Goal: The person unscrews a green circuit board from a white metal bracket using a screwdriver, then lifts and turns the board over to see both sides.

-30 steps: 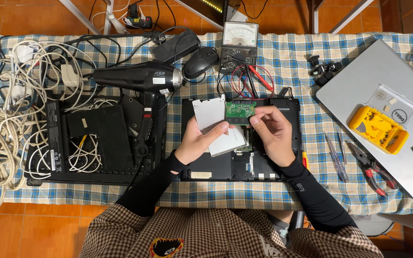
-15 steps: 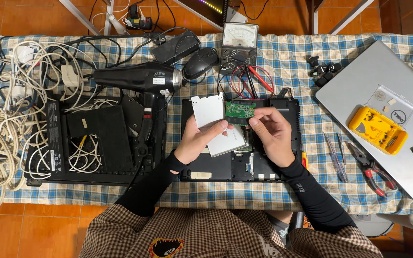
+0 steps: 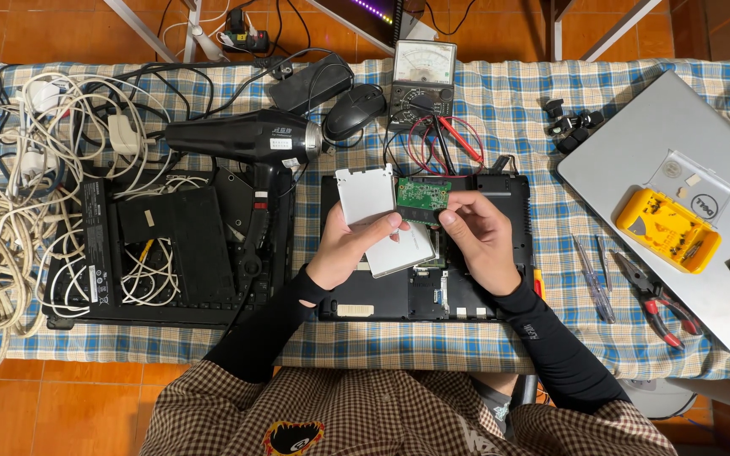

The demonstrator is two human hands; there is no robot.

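Between hands, silver cover [image 3: 365, 192] slightly higher.

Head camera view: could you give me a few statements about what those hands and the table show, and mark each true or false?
1. The left hand holds a silver drive casing. True.
2. The right hand holds a red screwdriver. False: it holds a small green circuit board.
3. Both hands are over an opened black laptop base. True.
4. The black hair dryer lies to the person's right of the hands. False: it lies to their left.
5. The yellow parts box sits on the closed silver laptop. True.
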